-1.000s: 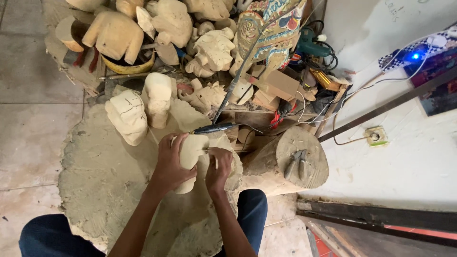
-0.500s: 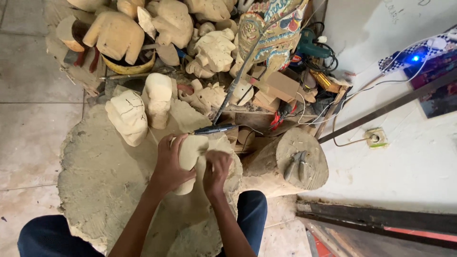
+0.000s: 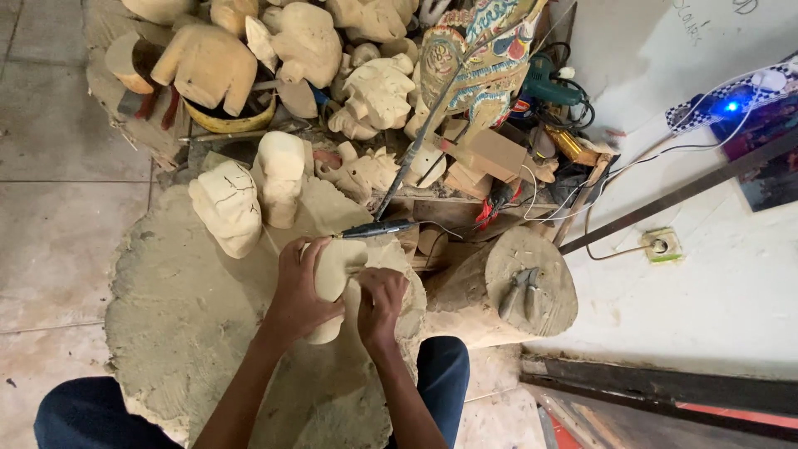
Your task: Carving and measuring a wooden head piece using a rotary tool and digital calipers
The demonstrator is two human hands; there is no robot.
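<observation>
1. A tiled floor is seen at left, with a dusty sawdust mat at lower centre; a log stump lies right of centre.
2. The left hand is wrapped around a pale wooden carving, fingers closed on it. The right hand is pressed on its right side, fingers curled.
3. The carving is unpainted, smooth and held at frame centre.

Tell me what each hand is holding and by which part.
Left hand grips the pale, unpainted carved wooden piece around its left side; right hand presses its lower right edge. What the right grip encloses cannot be told.
</observation>
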